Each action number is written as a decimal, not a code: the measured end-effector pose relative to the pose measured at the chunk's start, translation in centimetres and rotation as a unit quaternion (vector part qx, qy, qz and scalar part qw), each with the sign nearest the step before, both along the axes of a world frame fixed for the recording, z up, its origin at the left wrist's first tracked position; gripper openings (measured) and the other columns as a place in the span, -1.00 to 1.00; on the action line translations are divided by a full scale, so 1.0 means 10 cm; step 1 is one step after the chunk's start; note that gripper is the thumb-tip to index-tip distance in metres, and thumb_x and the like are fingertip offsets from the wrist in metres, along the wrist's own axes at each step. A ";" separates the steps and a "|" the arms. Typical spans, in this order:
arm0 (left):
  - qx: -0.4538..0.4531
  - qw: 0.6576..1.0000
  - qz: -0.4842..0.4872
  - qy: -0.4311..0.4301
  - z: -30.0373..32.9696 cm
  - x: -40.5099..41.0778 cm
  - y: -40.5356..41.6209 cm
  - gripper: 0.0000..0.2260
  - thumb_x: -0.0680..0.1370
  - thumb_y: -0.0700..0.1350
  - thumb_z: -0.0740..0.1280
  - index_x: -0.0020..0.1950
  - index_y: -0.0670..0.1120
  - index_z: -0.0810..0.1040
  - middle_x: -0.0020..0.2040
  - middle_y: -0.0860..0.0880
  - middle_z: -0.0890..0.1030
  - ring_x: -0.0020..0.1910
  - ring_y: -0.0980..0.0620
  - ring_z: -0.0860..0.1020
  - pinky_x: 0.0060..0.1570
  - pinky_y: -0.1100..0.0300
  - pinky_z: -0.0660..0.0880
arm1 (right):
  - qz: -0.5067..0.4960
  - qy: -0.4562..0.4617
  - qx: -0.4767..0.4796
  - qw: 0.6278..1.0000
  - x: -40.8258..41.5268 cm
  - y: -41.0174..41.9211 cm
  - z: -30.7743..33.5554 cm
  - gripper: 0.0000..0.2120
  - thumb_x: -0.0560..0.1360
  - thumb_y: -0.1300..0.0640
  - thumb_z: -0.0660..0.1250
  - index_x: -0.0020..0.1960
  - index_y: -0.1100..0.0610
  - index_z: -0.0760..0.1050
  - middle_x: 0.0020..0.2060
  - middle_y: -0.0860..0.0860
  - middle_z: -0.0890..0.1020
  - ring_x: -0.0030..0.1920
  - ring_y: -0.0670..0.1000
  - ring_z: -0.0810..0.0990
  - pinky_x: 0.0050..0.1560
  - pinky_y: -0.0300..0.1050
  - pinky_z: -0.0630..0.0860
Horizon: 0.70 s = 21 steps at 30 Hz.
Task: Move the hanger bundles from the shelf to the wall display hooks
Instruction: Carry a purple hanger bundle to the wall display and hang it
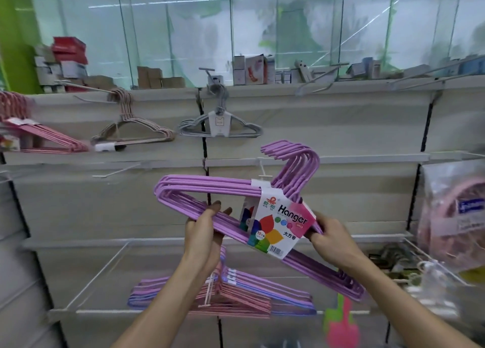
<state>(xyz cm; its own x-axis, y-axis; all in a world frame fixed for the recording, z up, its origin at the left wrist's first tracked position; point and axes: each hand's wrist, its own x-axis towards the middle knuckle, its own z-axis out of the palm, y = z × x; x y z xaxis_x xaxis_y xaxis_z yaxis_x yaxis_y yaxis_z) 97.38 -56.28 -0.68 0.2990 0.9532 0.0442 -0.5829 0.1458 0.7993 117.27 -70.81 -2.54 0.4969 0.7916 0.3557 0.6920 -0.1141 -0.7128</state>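
Note:
A purple hanger bundle [199, 190] with a white "Hanger" label is held tilted in front of the wall panel. My left hand [203, 232] grips its lower bar near the left corner. My right hand [332, 238] holds the bundle just right of the label. Its hooks [299, 161] point up and left, close to a white display hook [261, 167] on the wall. Below, more purple, blue and pink bundles [236, 292] lie on the wire-edged shelf [86, 282].
A beige-pink bundle [131, 132] and a grey bundle [219, 124] hang from upper wall hooks; pink bundles [39, 135] lie at far left. An empty hook [115, 173] juts out left of centre. Bagged pink goods [454, 216] hang at right. Boxes [252, 69] line the top ledge.

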 end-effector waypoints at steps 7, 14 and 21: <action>-0.186 0.966 -0.077 -0.163 -0.25 0.13 0.33 -0.96 0.58 -0.19 0.25 -0.04 -0.11 0.48 -0.01 -0.16 0.54 -0.06 -0.13 0.55 0.26 -0.13 0.46 | -0.015 -0.048 -0.059 0.997 0.14 0.18 0.03 -0.64 0.49 0.09 0.26 0.18 -0.31 0.47 -0.06 -0.19 0.69 -0.03 -0.01 0.64 0.05 0.09 0.59; -0.252 0.943 -0.071 -0.205 -0.43 0.48 0.59 -0.89 0.58 -0.21 0.20 -0.08 -0.10 0.51 -0.17 -0.08 0.54 -0.14 -0.05 0.52 0.34 0.00 0.41 | -0.004 -0.087 -0.090 0.992 0.61 0.44 0.01 -0.48 0.48 0.14 0.26 0.24 -0.43 0.33 0.02 -0.22 0.69 0.00 -0.04 0.64 0.02 0.10 0.61; -0.252 0.943 -0.046 -0.215 -0.58 0.93 0.86 -0.86 0.59 -0.20 0.18 -0.07 -0.09 0.52 -0.16 -0.08 0.56 -0.16 -0.06 0.54 0.30 -0.02 0.44 | 0.032 -0.110 -0.101 0.988 1.16 0.79 -0.04 -0.44 0.42 0.10 0.19 0.29 -0.43 0.34 0.03 -0.22 0.69 -0.01 -0.01 0.65 -0.01 0.06 0.61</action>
